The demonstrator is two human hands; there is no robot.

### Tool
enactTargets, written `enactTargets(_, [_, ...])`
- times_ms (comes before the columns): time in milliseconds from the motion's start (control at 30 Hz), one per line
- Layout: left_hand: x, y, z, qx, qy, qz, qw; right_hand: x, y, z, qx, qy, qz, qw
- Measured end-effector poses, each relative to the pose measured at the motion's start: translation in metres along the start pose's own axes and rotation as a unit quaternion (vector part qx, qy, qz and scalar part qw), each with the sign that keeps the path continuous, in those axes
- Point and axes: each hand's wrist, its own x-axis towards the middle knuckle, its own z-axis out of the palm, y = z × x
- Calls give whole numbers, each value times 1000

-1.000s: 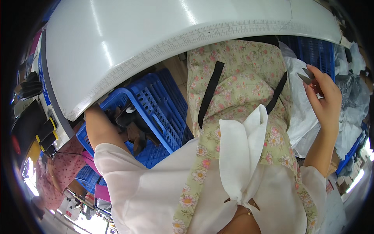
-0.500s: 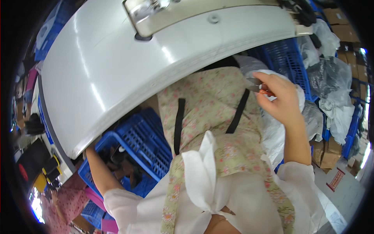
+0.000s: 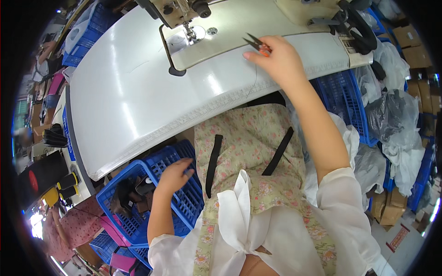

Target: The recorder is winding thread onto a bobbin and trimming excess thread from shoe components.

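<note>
R hand (image 3: 282,59) pinches small dark-bladed, orange-handled metal snips (image 3: 262,47) above white bench (image 3: 101,106), prob. light, stiff, sharp-tipped, best held by handles (image 3: 264,53); L hand (image 3: 173,178) loosely spread at blue plastic basket (image 3: 119,179).

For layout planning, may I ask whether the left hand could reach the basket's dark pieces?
Probably yes: the left hand appears empty, and the dark pieces lie uncovered in the blue basket.

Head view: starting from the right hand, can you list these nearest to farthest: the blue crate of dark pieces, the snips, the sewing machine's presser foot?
1. Snips: held in the right hand.
2. Presser foot: left of that hand.
3. Blue crate: farthest, low on the person's left.
</note>
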Motion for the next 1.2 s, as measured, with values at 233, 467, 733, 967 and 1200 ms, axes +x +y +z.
enactTargets(233, [36,92,-41,-64,76,97,990,12,-2,10,-53,-102,53,992])
enactTargets(467, [96,155,-64,-360,211,99,903,-16,-35,-30,429,-174,236,854])
enactTargets(733, [112,211,-64,-636,85,209,738,-52,-49,-65,568,-205,155,782])
enactTargets(967, [98,211,-63,-620,89,251,738,-67,-62,-75,519,-193,34,832])
enactTargets(1200, [95,208,-58,-591,115,252,758,-74,-67,-83,476,-179,-13,861])
